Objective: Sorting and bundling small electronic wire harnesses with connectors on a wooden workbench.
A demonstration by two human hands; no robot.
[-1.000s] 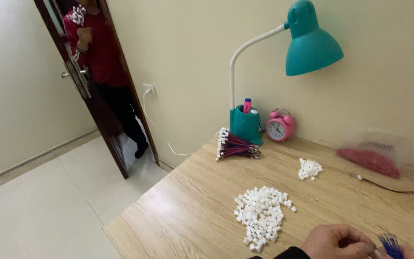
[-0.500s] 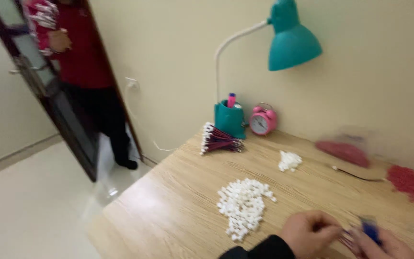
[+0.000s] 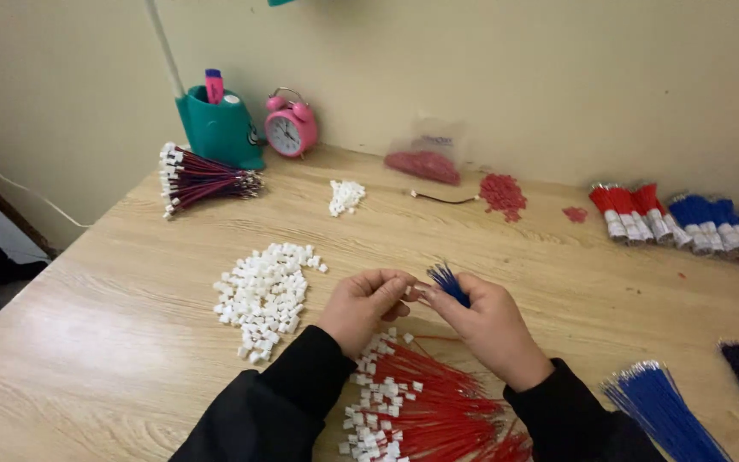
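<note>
Pinching something small between thumb and fingertips, the left hand (image 3: 368, 304) meets the right hand (image 3: 481, 315) over the middle of the wooden table (image 3: 113, 342). The right hand is closed around a short bunch of blue wires (image 3: 449, 283) whose tips stick up past its fingers; what the left fingertips grip is too small to make out. Both wrists are in black sleeves (image 3: 301, 376).

Just under the hands, at the near edge, lies a spread of red wires with white plugs (image 3: 404, 402). Left of the hands sits a loose pile of small white plugs (image 3: 265, 295), and a smaller heap of plugs (image 3: 345, 196) lies farther back. At the far left, a bundle of dark wires with white ends (image 3: 198, 180) rests beside a teal pen holder (image 3: 220, 128) and a pink alarm clock (image 3: 291, 128). A clear bag of red bits (image 3: 425, 161) and a loose red heap (image 3: 503, 193) sit near the wall. Red and blue taped bundles (image 3: 669, 218) line the far right, and a fan of long blue wires (image 3: 665, 411) lies near right.
</note>
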